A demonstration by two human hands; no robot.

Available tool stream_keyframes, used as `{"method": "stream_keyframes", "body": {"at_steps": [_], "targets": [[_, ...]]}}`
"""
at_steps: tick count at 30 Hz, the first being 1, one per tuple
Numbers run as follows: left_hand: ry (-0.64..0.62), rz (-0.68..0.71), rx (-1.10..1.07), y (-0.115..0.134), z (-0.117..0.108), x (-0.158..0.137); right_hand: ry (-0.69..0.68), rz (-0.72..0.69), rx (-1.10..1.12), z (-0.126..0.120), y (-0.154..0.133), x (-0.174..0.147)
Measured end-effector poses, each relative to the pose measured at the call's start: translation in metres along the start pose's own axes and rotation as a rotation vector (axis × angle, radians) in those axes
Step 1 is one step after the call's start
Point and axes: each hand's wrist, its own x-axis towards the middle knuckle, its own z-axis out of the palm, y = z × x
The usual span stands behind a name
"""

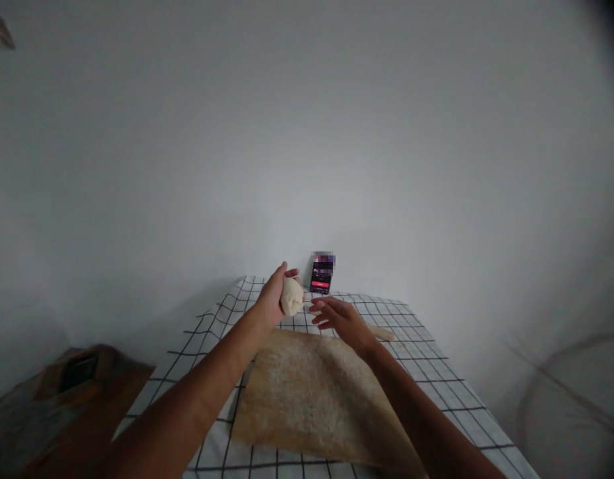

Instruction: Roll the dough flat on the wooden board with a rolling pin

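Note:
A pale ball of dough [291,297] rests in my left hand [275,295], whose fingers curl round its far side. Just to the right, my right hand [336,315] is held in the air with its fingers apart and nothing in them; a small gap separates it from the dough. Below both hands lies a brown, flour-dusted sheet [311,392]. Partly behind my right wrist is a light wooden stick, perhaps a rolling pin [382,333], lying on the cloth.
A white tablecloth with a dark grid [426,362] covers the table. At its back edge a phone [320,274] leans against the pale wall [307,133]. A brown cardboard box [80,379] stands low at the left. A blurred curved shape shows at the right.

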Motion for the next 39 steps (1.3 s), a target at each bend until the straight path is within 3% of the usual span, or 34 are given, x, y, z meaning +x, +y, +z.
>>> {"method": "stream_keyframes", "body": {"at_steps": [3, 5, 10, 12, 14, 19, 21, 28, 33, 39], "targets": [[0.052, -0.025, 0.058, -0.030, 0.002, 0.024, -0.010, -0.001, -0.013, -0.012, 0.007, -0.012], [0.022, -0.065, 0.169, -0.050, -0.001, 0.035, 0.019, -0.023, -0.082, -0.025, 0.013, -0.012], [-0.337, 0.063, 0.745, -0.088, -0.023, 0.035, -0.047, 0.018, -0.169, -0.057, 0.031, -0.008], [-0.440, 0.083, 0.957, -0.089, -0.031, 0.027, -0.098, 0.037, -0.191, -0.061, 0.035, -0.013], [-0.505, 0.108, 1.016, -0.081, -0.037, 0.021, -0.120, 0.032, -0.233, -0.061, 0.034, -0.023], [-0.356, 0.274, 1.163, -0.054, -0.049, 0.019, -0.180, 0.026, -0.299, -0.053, 0.025, -0.042], [-0.355, 0.291, 1.251, -0.051, -0.052, 0.019, -0.174, 0.031, -0.331, -0.052, 0.025, -0.044], [-0.602, 0.113, 1.312, -0.049, -0.052, 0.009, -0.192, 0.063, -0.253, -0.053, 0.031, -0.043], [-0.589, 0.110, 1.321, -0.051, -0.058, 0.012, -0.217, 0.064, -0.203, -0.050, 0.031, -0.046], [-0.616, 0.111, 1.087, -0.057, -0.064, 0.022, -0.222, 0.169, 0.152, -0.040, 0.027, -0.047]]}}
